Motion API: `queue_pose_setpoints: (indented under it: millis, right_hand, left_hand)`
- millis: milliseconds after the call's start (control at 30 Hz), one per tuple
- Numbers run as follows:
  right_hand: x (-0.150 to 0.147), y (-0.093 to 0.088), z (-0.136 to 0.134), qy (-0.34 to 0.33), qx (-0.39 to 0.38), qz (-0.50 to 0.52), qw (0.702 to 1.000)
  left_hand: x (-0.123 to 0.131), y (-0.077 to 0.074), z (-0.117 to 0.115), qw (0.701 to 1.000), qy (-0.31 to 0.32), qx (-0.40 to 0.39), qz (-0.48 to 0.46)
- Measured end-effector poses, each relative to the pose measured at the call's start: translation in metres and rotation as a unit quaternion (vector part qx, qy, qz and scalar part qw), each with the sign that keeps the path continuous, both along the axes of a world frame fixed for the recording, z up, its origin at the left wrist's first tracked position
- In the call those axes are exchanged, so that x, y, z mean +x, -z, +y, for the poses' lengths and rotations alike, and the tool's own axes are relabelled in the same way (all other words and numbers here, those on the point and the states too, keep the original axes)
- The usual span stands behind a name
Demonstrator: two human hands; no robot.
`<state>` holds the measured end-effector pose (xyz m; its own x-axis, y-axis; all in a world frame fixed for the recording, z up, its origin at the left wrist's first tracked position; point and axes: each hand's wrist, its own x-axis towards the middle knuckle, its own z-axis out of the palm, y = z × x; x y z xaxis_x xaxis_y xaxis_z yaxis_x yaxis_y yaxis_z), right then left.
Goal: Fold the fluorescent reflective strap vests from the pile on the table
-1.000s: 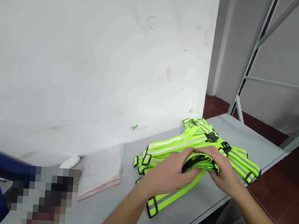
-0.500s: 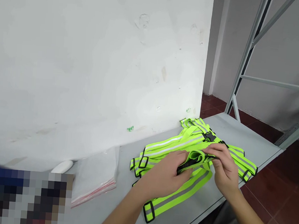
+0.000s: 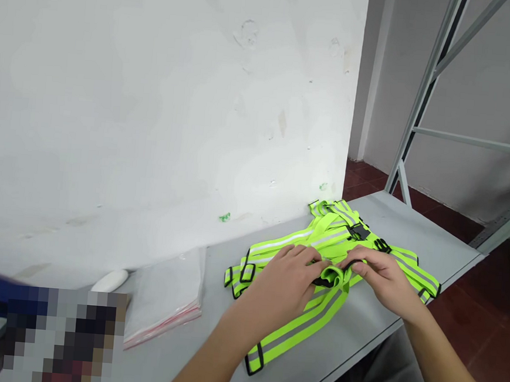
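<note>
A neon-yellow reflective strap (image 3: pixel 333 275) with a grey stripe is rolled into a loose coil between my hands. My left hand (image 3: pixel 290 276) grips the coil's left side, where a dark piece shows under the fingers. On the other side, my right hand (image 3: pixel 378 277) pinches the strap by a black part near its edge. One striped length (image 3: pixel 299 327) runs from the coil down to the table and ends in a black slider buckle (image 3: pixel 254 359). Behind the hands lies a pile of similar reflective straps (image 3: pixel 295 241) with black buckles.
Clear plastic bags with red edges (image 3: pixel 165 296) are stacked on the grey table (image 3: pixel 221 335), left of the straps. A white rounded object (image 3: pixel 109 281) is beside them. A white wall (image 3: pixel 169 102) borders the table's back; a metal rack frame (image 3: pixel 421 104) stands right.
Both hands have tilted and lowered the coil slightly, and it looks tighter. My right hand's fingers have shifted closer to the left hand, and the hanging strap lies flatter.
</note>
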<state>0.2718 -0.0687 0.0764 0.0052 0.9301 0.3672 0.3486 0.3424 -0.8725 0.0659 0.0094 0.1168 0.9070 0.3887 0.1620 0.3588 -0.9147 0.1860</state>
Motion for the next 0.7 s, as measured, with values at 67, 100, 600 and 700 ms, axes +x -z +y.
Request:
queue_pose_setpoints:
  millis: [67,100,600,700]
  right_hand:
    - [-0.004,0.003,0.002,0.034,0.033,0.012,0.999]
    - [-0.007,0.005,0.003,0.070,0.064,0.021,0.995]
    - [-0.050,0.013,-0.012,0.135,0.145,-0.246,0.949]
    - [-0.050,0.010,-0.012,0.121,0.138,-0.289,0.940]
  left_hand:
    - [-0.001,-0.002,-0.001,1.000,-0.002,0.012,0.010]
    - [-0.001,-0.003,-0.002,1.000,0.001,0.010,0.015]
    - [-0.009,-0.008,0.003,0.998,0.011,-0.045,0.033]
    - [-0.008,-0.007,0.000,0.999,0.023,-0.011,0.046]
